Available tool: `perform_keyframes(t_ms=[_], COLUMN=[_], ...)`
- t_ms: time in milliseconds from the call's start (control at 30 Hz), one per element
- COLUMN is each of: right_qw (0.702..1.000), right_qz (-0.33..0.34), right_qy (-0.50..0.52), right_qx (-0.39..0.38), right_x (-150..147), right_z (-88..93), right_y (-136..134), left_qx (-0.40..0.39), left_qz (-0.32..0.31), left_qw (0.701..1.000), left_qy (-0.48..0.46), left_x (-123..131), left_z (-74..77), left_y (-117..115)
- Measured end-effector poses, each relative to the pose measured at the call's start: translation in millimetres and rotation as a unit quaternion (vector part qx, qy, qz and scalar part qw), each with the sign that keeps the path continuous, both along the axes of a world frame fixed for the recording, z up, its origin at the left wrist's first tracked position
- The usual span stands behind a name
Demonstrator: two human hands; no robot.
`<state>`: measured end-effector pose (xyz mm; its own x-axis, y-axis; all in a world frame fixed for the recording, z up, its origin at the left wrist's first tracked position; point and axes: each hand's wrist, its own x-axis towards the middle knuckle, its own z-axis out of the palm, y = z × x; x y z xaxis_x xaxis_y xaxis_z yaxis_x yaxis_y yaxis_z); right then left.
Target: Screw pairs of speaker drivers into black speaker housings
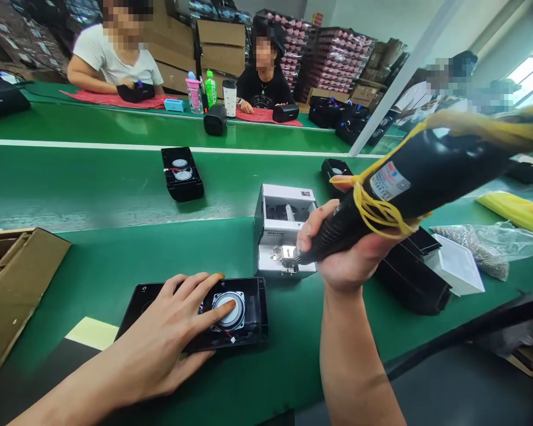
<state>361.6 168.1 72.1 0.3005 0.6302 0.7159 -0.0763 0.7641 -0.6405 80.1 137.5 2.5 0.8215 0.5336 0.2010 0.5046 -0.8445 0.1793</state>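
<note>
My right hand (350, 248) is wrapped around a black electric screwdriver (439, 168) with a coil of yellow cord tied around it. The screwdriver's nose points down and left at the pick-up front of a white screw feeder (284, 228); whether it touches a screw cannot be made out. Across a black speaker housing (255, 316) lies my left hand (182, 325), gripping it with fingers over the top and the thumb along the near edge. One fingertip rests on a round silver speaker driver (231, 310) inside. A thin red wire with a white connector hangs beside the driver.
Another open speaker housing (182, 174) lies farther back on the green bench. A cardboard box (22, 296) stands at left. At right are a white tray (459, 266), a bag of screws (475, 245) and black housings (413, 272). Co-workers sit opposite.
</note>
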Motion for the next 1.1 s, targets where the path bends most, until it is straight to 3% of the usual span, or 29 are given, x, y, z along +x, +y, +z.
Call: perform_keyframes(t_ms=[433, 700, 800, 1000, 1100], right_qw=[0.999, 0.995, 0.995, 0.983, 0.979], right_qz=[-0.019, -0.055, -0.017, 0.073, 0.089], right_qy=[0.021, 0.017, 0.032, 0.1, 0.108], right_qx=[-0.035, -0.077, -0.089, -0.137, -0.149], right_x=[-1, -8, -10, -27, -43], right_z=[-3.9, -1.7, 6.9, 44.1, 45.1], right_y=[-4, -16, -25, -36, -30], left_qx=[-0.007, -0.036, -0.065, -0.078, -0.08], left_qz=[-0.016, -0.016, -0.003, 0.048, 0.048], left_qw=[0.999, 0.999, 0.997, 0.995, 0.995], left_qy=[0.032, 0.035, 0.028, 0.035, 0.043], left_x=[-3, -7, -6, 9, 13], left_z=[-2.5, 4.0, 5.0, 4.5, 4.0], left_y=[7, 7, 8, 17, 20])
